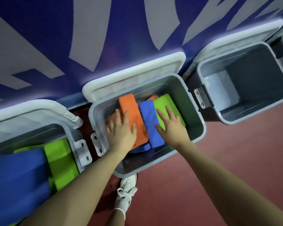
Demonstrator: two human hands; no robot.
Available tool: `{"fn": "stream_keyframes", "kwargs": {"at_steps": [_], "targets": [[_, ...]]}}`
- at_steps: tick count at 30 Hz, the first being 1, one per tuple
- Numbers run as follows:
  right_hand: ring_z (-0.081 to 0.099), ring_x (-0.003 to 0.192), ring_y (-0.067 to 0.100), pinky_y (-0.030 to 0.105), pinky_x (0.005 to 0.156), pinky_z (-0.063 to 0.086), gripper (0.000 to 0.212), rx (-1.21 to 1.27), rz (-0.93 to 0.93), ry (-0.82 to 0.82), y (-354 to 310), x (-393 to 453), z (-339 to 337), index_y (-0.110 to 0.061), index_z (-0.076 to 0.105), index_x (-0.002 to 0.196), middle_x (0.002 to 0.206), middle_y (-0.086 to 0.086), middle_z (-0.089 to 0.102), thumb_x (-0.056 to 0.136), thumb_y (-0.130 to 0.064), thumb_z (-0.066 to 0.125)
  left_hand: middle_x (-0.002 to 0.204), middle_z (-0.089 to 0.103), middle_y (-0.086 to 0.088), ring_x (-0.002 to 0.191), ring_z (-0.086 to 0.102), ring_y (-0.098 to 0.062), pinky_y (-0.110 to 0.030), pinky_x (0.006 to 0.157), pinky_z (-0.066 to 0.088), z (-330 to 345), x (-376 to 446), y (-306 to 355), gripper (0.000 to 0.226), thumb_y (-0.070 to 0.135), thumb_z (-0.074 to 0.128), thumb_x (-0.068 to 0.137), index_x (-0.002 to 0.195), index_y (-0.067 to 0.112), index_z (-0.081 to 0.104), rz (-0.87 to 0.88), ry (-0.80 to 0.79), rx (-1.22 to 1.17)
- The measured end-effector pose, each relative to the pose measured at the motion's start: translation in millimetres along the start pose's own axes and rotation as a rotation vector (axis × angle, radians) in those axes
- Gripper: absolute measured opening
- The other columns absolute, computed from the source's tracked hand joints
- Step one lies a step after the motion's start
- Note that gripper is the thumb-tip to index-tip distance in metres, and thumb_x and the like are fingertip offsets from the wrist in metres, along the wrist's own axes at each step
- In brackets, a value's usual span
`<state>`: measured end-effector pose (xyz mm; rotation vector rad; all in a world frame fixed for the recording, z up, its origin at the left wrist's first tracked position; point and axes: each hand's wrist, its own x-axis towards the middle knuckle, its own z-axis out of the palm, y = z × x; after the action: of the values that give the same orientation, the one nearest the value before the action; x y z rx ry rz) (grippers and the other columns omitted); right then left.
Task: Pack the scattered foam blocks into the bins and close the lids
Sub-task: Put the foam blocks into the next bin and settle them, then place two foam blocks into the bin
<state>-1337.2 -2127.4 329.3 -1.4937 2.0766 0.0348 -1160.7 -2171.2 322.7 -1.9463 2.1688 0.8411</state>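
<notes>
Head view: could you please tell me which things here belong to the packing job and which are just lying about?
Job: middle bin, left bin, empty right bin, their open lids, orange block, blue block, green block, left hand, right hand.

Not part of it: white shoe, red floor, blue wall.

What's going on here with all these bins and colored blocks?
A person is packing foam blocks into grey bins lined up along a wall. Both hands are flat in the middle bin: the left hand presses on an orange block, the right hand on a green block, with a blue block between. The left bin already holds blue and green blocks, the right bin looks empty, and all lids are open.
</notes>
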Motion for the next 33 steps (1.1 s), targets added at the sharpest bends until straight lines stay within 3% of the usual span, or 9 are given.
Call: {"fn": "stream_keyframes", "kwargs": {"at_steps": [5,8,11,15,18,25,33], "targets": [[0.028,0.137,0.029,0.041,0.097,0.041,0.058,0.032,0.046,0.006,-0.3,-39.7,-28.7,-0.033,0.022,0.151,0.160,0.001,0.015,0.099,-0.043,0.044,0.152,0.034,-0.012,0.133,0.035,-0.035,-0.042,0.109,0.025,-42.1,-23.3,13.7,0.049,0.031,0.045,0.097,0.142,0.012,0.043,0.146,0.061,0.033],[0.032,0.134,0.030,0.040,0.100,0.039,0.058,0.075,0.071,0.047,0.5,-75.9,-53.4,-0.032,0.024,0.151,0.159,0.001,0.020,0.098,-0.041,0.045,0.134,0.055,-0.016,0.113,0.056,-0.038,-0.047,0.096,0.042,-69.1,-47.1,30.9,0.053,0.036,0.037,0.086,0.124,0.007,0.061,0.262,0.097,0.042],[0.035,0.133,0.027,0.039,0.097,0.041,0.055,0.099,0.106,0.105,5.6,-118.0,-77.6,-0.033,0.027,0.150,0.157,-0.001,0.025,0.098,-0.041,0.045,0.120,0.064,-0.016,0.099,0.063,-0.037,-0.050,0.087,0.049,-93.7,-77.8,56.0,0.053,0.035,0.036,0.081,0.113,0.006,0.067,0.389,0.057,0.072],[0.039,0.130,0.024,0.036,0.096,0.043,0.052,0.149,0.144,0.195,16.6,-183.2,-103.0,-0.031,0.034,0.147,0.153,-0.002,0.033,0.098,-0.042,0.046,0.109,0.069,-0.015,0.091,0.068,-0.031,-0.043,0.080,0.053,-115.1,-129.5,95.1,0.051,0.033,0.038,0.081,0.110,0.005,0.069,0.596,0.082,0.076],[0.043,0.126,0.025,0.035,0.095,0.042,0.051,0.171,0.189,0.258,35.2,-243.2,-117.9,-0.029,0.037,0.147,0.149,-0.002,0.038,0.098,-0.041,0.045,0.107,0.070,-0.011,0.091,0.069,-0.027,-0.033,0.085,0.047,-121.1,-174.6,126.6,0.049,0.033,0.040,0.081,0.109,0.007,0.070,0.724,0.121,0.074],[0.041,0.129,0.024,0.035,0.096,0.043,0.050,0.230,0.416,0.398,111.4,-414.6,-122.8,-0.031,0.034,0.147,0.151,-0.003,0.037,0.099,-0.040,0.043,0.110,0.069,-0.011,0.090,0.068,-0.028,-0.041,0.079,0.054,-102.2,-310.1,217.7,0.049,0.034,0.040,0.081,0.109,0.008,0.070,1.028,0.058,0.207],[0.043,0.125,0.025,0.035,0.096,0.043,0.049,0.354,0.807,0.544,192.9,-669.4,-68.1,-0.029,0.036,0.147,0.149,-0.004,0.038,0.100,-0.038,0.043,0.110,0.069,-0.013,0.089,0.069,-0.030,-0.046,0.078,0.053,-4.5,-517.0,317.6,0.051,0.036,0.039,0.079,0.108,0.007,0.070,1.426,-0.166,0.357]]}}
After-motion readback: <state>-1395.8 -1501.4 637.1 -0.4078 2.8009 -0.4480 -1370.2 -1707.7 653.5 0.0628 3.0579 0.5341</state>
